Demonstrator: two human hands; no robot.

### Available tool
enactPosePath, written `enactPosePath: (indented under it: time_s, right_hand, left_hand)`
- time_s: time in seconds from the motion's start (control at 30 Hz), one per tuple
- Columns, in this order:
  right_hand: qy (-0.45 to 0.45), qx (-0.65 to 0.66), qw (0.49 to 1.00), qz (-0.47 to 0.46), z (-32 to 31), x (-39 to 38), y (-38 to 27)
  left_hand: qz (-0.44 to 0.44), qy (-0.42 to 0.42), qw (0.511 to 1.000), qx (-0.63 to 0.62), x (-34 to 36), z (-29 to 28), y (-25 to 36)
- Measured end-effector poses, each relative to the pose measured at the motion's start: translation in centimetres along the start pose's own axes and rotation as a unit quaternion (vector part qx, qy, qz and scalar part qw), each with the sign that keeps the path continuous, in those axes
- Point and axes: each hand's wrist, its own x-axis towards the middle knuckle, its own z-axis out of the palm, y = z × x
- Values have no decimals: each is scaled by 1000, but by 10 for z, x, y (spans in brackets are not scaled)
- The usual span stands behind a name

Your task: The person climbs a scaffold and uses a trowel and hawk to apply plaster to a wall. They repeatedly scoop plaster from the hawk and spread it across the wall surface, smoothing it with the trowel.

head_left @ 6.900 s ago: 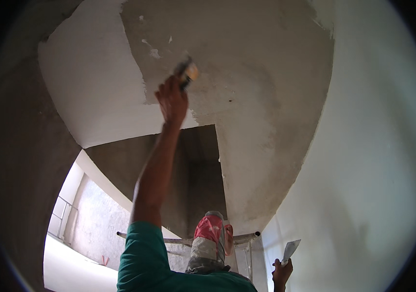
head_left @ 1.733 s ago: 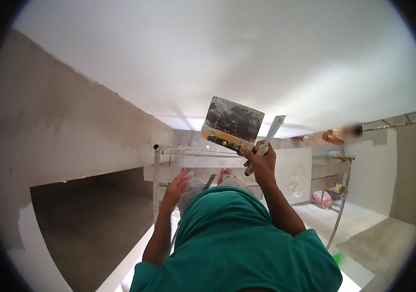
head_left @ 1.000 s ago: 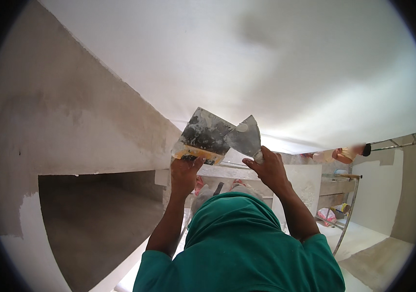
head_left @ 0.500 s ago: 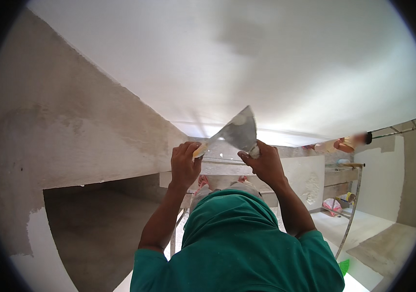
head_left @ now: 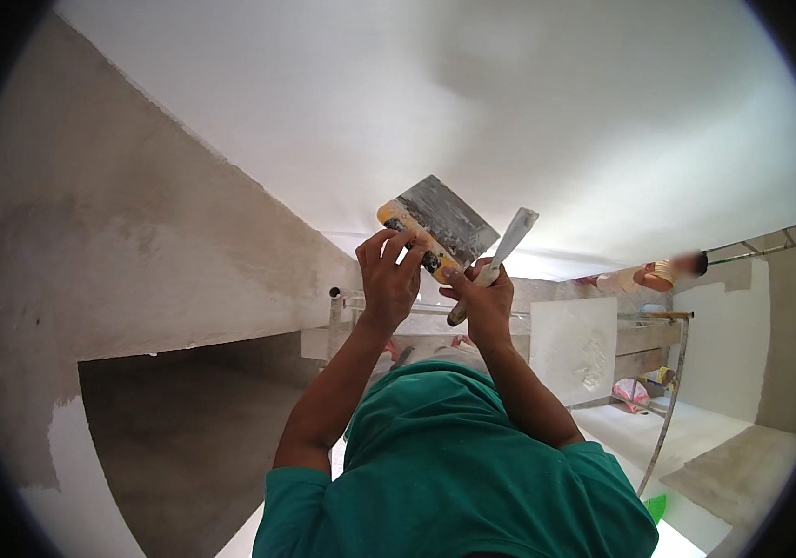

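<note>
A wide scraper (head_left: 444, 219) with a grey, smeared blade and a yellow-and-black handle is tilted in front of the white wall. My left hand (head_left: 388, 279) has its curled fingers on that handle, closed loosely around it. In my right hand (head_left: 484, 302) is a narrow putty knife (head_left: 512, 240), its pale blade pointing up and to the right and its dark handle end sticking out below the fingers. My right thumb also touches the near end of the scraper's handle. The undersides of both tools are hidden.
Below me runs a metal scaffold (head_left: 334, 325) with planks; a white board (head_left: 573, 346) with a pasty patch lies right of my body. Another person (head_left: 663, 272) is at the far right. A pink-and-white bag (head_left: 630, 395) lies lower right. A dark opening (head_left: 202, 437) gapes at left.
The wide scraper has turned, so its flat blade and yellow handle now show. My left hand has moved right and up, my right hand slightly left, bringing them closer together.
</note>
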Motion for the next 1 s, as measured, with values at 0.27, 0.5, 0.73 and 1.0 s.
enactPosePath:
  time_s: [0.27, 0.5, 0.73, 1.0]
  right_hand:
    - [3, -34, 999, -18, -47, 3, -8]
    - [-16, -146, 989, 4, -75, 11, -18]
    - [-114, -191, 974, -43, -92, 30, -23]
    - [-115, -324, 938, 36, -152, 59, -34]
  left_hand:
    - [-399, -252, 882, 4, -205, -12, -83]
    - [-474, -273, 689, -476, -153, -2, 6]
    - [-536, 82, 504, -672, -22, 49, 69]
    - [-583, 5, 796, -166, -55, 30, 6]
